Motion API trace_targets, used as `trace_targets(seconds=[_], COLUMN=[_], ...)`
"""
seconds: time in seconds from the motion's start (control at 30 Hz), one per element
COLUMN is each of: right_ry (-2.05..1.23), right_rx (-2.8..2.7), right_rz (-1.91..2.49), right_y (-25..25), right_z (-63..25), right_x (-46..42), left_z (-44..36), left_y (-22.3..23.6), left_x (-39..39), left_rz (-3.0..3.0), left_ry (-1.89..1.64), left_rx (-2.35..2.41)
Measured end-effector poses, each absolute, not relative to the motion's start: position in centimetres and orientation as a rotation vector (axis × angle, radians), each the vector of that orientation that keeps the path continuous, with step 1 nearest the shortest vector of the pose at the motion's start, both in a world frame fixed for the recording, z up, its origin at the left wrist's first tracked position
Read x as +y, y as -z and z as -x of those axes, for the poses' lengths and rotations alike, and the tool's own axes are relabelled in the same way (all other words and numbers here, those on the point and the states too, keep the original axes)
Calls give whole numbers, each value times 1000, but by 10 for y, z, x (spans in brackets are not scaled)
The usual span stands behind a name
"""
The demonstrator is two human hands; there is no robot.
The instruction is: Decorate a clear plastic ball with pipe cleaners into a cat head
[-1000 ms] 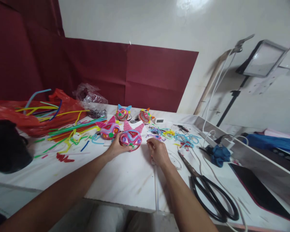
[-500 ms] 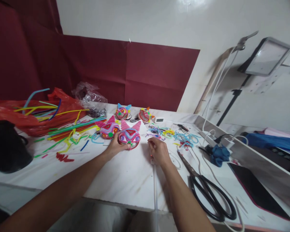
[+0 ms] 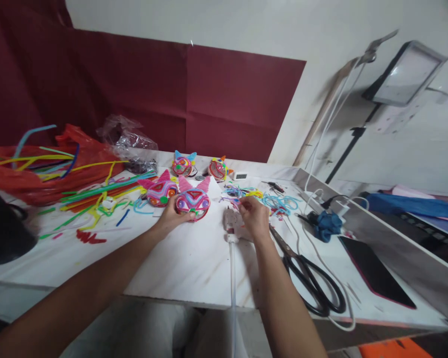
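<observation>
One eared figure (image 3: 193, 204) sits in the left hand (image 3: 170, 217); the display (image 3: 241, 176) is illegible.

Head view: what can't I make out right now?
Head view: whether the right hand holds anything; too small.
Head view: right end of the white corded tool; behind the right hand.
Head view: reading on the small display; too small.
Head view: back of the held craft face; hidden by its front.
Head view: left side of the black object; cut by the edge.
</observation>
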State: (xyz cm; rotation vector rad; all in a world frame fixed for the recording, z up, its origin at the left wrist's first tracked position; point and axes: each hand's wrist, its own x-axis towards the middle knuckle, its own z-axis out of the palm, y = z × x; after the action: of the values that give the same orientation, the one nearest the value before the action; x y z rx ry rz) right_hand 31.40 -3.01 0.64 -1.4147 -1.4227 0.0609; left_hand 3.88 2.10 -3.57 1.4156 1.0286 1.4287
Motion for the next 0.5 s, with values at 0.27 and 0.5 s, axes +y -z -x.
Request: trace_targets(seconds=[0.27,0.5], right_ry=[-121,-173], right_rx=[-1258,-1301], right_rz=[1433,1392], right_y=[-8,-8], right_z=[-322,-321], right_x=[-28,-29], left_z=[-35,-28], left_y=[27,25], left_x=[19,22], left_rz=[-1387,-1401], left_ry=[-1357,-1410], left_rx=[1028,1006])
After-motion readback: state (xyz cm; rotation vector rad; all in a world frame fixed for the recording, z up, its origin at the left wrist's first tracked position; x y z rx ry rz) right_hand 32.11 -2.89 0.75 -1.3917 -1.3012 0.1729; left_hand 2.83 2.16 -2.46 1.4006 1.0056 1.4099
